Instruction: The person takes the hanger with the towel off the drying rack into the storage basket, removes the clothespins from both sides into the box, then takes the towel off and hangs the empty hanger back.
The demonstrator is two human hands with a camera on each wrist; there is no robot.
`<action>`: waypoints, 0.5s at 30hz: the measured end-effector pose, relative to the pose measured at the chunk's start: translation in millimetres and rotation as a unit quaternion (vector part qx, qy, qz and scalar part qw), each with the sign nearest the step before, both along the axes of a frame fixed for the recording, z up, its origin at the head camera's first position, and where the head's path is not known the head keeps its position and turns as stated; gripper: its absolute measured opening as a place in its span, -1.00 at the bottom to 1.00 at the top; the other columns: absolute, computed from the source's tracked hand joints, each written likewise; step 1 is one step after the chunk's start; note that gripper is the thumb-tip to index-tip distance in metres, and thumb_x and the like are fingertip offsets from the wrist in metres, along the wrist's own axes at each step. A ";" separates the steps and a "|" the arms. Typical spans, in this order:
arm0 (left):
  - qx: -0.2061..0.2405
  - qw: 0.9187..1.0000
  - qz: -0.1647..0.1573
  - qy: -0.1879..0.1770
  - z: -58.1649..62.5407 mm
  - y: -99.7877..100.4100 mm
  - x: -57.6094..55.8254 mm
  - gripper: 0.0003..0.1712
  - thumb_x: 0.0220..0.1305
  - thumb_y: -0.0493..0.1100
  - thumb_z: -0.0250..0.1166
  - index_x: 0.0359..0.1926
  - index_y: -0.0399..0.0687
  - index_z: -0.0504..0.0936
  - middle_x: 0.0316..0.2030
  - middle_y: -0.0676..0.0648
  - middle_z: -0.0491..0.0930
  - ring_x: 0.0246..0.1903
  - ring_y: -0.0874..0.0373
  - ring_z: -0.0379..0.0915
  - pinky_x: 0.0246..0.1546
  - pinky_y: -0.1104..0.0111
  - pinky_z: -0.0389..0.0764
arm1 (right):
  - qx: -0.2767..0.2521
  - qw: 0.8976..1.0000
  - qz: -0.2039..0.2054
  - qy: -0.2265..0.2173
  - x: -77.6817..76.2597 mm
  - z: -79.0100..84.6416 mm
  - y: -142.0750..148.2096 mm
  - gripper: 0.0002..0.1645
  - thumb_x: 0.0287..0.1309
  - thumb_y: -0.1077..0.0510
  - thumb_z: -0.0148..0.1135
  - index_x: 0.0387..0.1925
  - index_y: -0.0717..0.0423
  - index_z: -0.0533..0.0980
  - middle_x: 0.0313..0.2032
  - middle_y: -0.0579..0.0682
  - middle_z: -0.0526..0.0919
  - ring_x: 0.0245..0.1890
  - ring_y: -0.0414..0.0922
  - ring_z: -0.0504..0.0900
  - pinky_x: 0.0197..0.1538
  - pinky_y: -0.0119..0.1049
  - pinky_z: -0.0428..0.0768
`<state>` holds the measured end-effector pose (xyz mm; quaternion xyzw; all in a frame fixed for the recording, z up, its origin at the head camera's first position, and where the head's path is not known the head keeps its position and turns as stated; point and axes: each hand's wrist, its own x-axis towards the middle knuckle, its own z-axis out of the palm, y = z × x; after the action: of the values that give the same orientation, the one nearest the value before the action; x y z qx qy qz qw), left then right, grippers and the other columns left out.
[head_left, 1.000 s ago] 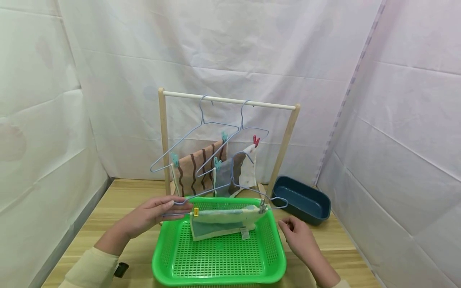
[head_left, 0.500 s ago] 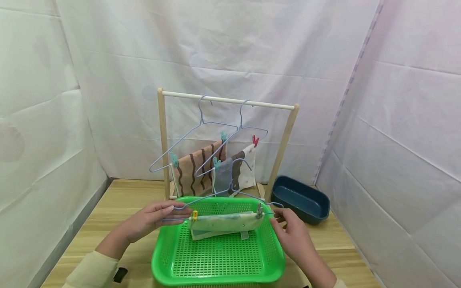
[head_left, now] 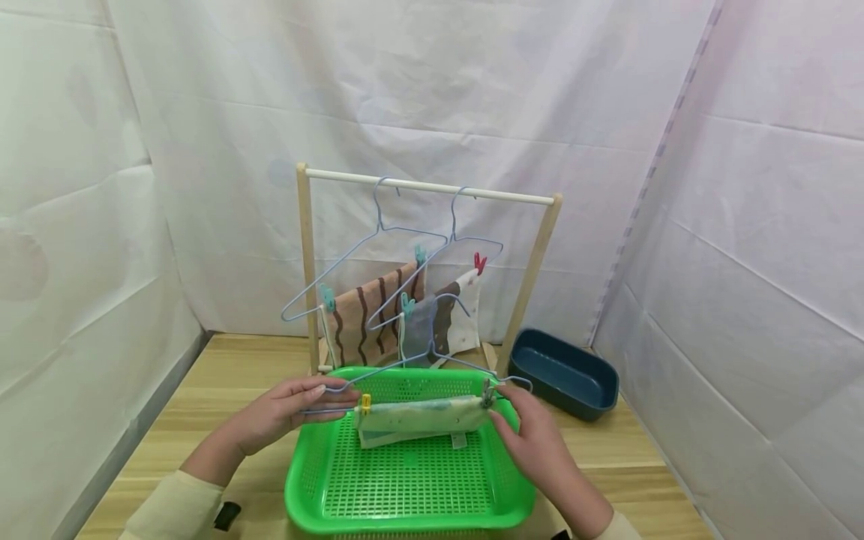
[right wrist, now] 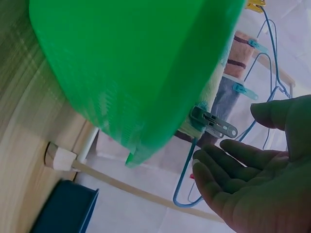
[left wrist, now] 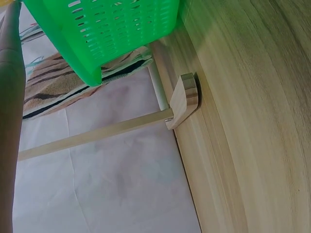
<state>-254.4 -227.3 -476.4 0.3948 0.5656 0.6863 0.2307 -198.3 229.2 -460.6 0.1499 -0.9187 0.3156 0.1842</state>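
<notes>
My left hand (head_left: 277,412) pinches the left end of a blue wire clothes hanger (head_left: 433,334) between thumb and fingers. From its lower bar hangs a pale yellow and green towel (head_left: 425,416), over a green plastic basket (head_left: 412,526). A yellow clothespin (head_left: 367,405) clips the towel's left side, a grey clothespin (head_left: 487,394) its right. Around that grey clip my right hand (head_left: 540,442) spreads; in the right wrist view, thumb and fingers are parted just off the metal clothespin (right wrist: 214,122). The left wrist view shows only a dark strip of hand at its edge.
Behind the basket stands a wooden drying rack (head_left: 432,186). Two blue hangers on its rail carry a brown striped towel (head_left: 371,315) and a grey-and-white towel (head_left: 418,330), held by clothespins. A dark blue bin (head_left: 563,375) stands at the right on the wooden table (head_left: 229,360).
My right hand has moved left, from beside the basket past the hanger's right end to the grey clothespin. The hanger and towel have dropped slightly; the left hand keeps its grip.
</notes>
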 end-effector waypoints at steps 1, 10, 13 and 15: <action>0.001 1.000 0.000 0.000 -0.1 0.0 -0.2 -0.46 0.84 -0.34 -0.35 0.60 -0.55 0.22 0.53 -0.36 0.45 0.51 -0.06 0.46 0.50 0.15 0.53 | -0.004 1.000 0.002 -0.001 -0.5 -0.3 -0.5 -0.49 0.42 0.21 0.53 0.33 0.22 0.63 0.29 0.23 0.70 0.34 0.22 0.66 0.37 0.29 0.65; 0.004 1.000 0.006 -0.003 0.0 1.0 -0.8 -0.46 0.84 -0.34 -0.34 0.59 -0.62 0.17 0.52 -0.36 0.46 0.50 -0.07 0.48 0.49 0.14 0.54 | -0.037 0.999 0.005 0.004 -2.7 -1.9 -0.7 -0.64 0.37 0.28 0.55 0.14 0.17 0.69 0.25 0.14 0.73 0.27 0.16 0.71 0.22 0.23 0.77; 0.006 1.000 0.005 -0.003 0.0 1.1 -0.9 -0.46 0.84 -0.33 -0.35 0.58 -0.62 0.17 0.52 -0.35 0.46 0.50 -0.08 0.47 0.49 0.13 0.54 | -0.045 0.999 0.007 0.011 -5.2 -2.5 0.8 -0.70 0.35 0.28 0.57 0.07 0.11 0.73 0.18 0.06 0.78 0.23 0.12 0.75 0.21 0.22 0.77; 0.006 1.000 0.005 -0.003 0.1 1.0 -0.9 -0.46 0.85 -0.33 -0.35 0.59 -0.57 0.22 0.52 -0.35 0.46 0.50 -0.10 0.47 0.49 0.13 0.54 | -0.050 0.999 0.009 0.014 -7.0 -3.2 1.8 -0.72 0.34 0.27 0.59 0.03 0.05 0.75 0.16 -0.01 0.80 0.21 0.08 0.76 0.22 0.20 0.77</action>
<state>-255.3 -226.3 -476.3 0.3915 0.5624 0.6921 0.2269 -205.3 231.0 -463.7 0.1532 -0.8980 0.3603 0.2009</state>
